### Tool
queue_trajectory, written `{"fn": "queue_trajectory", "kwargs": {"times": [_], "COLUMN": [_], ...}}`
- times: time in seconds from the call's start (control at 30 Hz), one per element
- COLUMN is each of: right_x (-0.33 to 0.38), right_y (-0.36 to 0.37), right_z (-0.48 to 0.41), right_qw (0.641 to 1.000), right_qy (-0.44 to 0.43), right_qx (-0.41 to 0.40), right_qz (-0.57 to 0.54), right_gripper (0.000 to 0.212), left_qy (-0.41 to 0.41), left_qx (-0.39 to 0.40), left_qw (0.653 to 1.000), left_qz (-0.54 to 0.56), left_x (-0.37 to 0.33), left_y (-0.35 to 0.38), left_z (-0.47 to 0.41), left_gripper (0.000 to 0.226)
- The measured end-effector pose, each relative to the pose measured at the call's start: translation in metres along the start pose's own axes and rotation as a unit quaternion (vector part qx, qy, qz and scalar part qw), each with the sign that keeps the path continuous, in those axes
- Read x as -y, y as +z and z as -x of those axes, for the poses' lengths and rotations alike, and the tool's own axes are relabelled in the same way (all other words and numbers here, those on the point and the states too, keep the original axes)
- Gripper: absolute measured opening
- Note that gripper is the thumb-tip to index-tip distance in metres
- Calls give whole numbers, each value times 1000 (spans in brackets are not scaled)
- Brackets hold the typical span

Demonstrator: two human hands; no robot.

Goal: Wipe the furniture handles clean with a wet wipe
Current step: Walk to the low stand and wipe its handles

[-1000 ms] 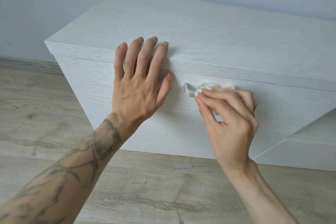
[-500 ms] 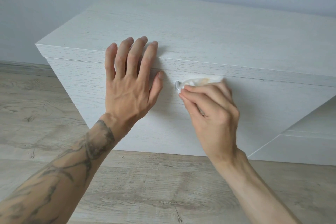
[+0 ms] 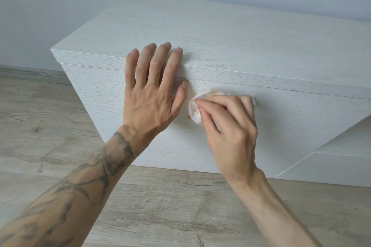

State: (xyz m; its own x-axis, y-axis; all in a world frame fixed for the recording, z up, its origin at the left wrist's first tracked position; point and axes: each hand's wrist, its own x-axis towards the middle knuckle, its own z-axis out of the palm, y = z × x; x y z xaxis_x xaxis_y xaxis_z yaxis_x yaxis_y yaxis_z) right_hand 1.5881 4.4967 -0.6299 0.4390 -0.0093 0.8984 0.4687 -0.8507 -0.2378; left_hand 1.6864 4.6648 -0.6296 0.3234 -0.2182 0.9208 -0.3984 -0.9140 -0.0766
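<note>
Presently, in head view:

1. Cabinet [image 3: 251, 42] — low, white wood-grain unit, standing on the floor against the wall.
2. Drawer front [image 3: 104, 94] — upper front panel, directly under the top slab.
3. Left hand [image 3: 149, 94] — laid flat on the drawer front. Fingers straight, slightly spread, tips reaching over the top's front edge. Thumb points right, near the wipe but apart from it. Holds nothing.
4. Forearm [image 3: 80, 186] — left, tattooed.
5. Right hand [image 3: 230, 126] — fingers curled, pinching the wet wipe & pressing it to the drawer front just under the top edge.
6. Wet wipe [image 3: 195, 106] — white, bunched, w/ orange-brown marks. Lies betw. the two hands, mostly under the right fingers. A small orange spot shows on the panel at its lower-left edge.
7. Handle — covered by wipe & fingers, can't make it out.
8. Floor [image 3: 50, 126] — grey-brown wood-look planks.
9. Wall [image 3: 60, 6] — pale grey, w/ a skirting [image 3: 30, 72] strip at its foot, left side.
</note>
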Motion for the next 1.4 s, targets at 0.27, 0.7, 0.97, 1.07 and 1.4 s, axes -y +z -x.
{"fn": "queue_trajectory", "kwargs": {"times": [0.27, 0.7, 0.97, 1.07, 1.4], "right_x": [-7, -15, -42, -41, -23], "right_y": [8, -1, -31, -34, -30], "right_z": [-5, 7, 23, 25, 23], "right_qw": [995, 994, 989, 991, 990], "right_qy": [-14, 4, 60, 90, 108], "right_qx": [-32, -66, -73, -78, -94], "right_qz": [92, 90, 118, 52, -15], "right_gripper": [6, 6, 3, 5, 10], "left_qy": [2, 2, -7, -7, -6], "left_qx": [2, -5, 5, 11, 17], "left_qw": [1000, 1000, 1000, 1000, 1000], "left_qz": [4, 2, 11, 12, 21], "left_x": [1, 0, -2, -3, -2], "left_y": [1, 1, -3, -4, -6], "left_z": [0, 0, -1, -1, -1], "left_gripper": [57, 55, 54, 55, 54]}}
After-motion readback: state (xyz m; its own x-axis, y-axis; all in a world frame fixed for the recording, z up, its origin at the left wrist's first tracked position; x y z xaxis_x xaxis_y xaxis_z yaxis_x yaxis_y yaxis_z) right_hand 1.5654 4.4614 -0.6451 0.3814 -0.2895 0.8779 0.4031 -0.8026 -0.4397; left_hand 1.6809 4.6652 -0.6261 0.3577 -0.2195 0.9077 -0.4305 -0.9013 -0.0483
